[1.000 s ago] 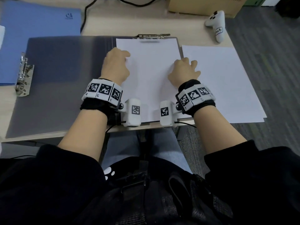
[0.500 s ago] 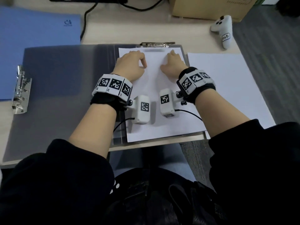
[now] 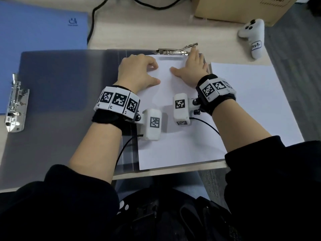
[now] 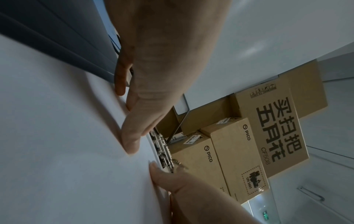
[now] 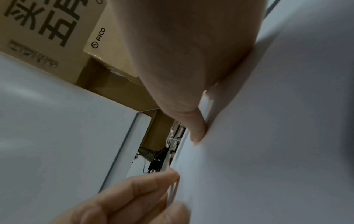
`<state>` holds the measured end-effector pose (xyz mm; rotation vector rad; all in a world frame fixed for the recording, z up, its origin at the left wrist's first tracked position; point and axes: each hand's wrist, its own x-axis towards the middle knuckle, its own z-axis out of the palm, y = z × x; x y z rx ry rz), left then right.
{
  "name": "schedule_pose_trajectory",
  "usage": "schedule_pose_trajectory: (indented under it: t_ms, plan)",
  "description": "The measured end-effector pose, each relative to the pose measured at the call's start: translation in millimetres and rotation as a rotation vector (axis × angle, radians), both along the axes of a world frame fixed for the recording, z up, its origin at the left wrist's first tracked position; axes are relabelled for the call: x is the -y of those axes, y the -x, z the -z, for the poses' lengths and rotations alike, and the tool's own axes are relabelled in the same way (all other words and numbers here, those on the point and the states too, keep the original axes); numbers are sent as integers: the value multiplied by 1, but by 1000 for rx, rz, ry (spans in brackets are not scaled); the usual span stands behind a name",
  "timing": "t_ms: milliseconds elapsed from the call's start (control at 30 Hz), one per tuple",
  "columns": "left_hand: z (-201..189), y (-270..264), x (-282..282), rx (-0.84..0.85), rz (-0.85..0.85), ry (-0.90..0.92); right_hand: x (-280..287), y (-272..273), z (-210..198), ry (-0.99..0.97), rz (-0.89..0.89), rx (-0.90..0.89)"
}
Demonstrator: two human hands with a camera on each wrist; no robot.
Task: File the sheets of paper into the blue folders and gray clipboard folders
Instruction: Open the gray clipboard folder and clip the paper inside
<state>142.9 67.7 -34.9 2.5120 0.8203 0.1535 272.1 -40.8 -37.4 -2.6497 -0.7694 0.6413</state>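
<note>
I am pressing my left hand (image 3: pixel 139 72) down on the top left part of the sheet of paper (image 3: pixel 175 136) that is lying on the right half of the open gray clipboard folder (image 3: pixel 60 94). Its fingers are bent at the knuckles with the fingertips (image 4: pixel 130 145) resting on the paper, gripping nothing. My right hand (image 3: pixel 191 70) is lying on the top right part of the same sheet, thumb spread out flat, and one straight finger is reaching up to touch the raised lever of the metal clip (image 3: pixel 175 50) at the folder's top edge. The sheet's top edge is sitting right at the clip; I cannot tell whether it is under it. A second pile of paper (image 3: pixel 251 101) is lying just beside the folder on the right. A blue folder (image 3: pixel 40 26) is lying on the desk (image 3: pixel 139 28) beyond the gray one, at far left. A white controller (image 3: pixel 253 35) and a cardboard box (image 3: pixel 234 9) are sitting at the far right.
</note>
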Motion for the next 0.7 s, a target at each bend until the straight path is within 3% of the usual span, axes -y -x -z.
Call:
schedule_pose_trajectory:
  t_ms: [367,533,700]
  plan:
    - [-24,-27,-25,128,-83,65,-3,5,3,133,-190,45]
    - [-34,-48,-18,412,-151,282,-4,2,4,170,-211,56]
    - [-28,-64,-12,455,-282,253,-5,2,3,182,-217,52]
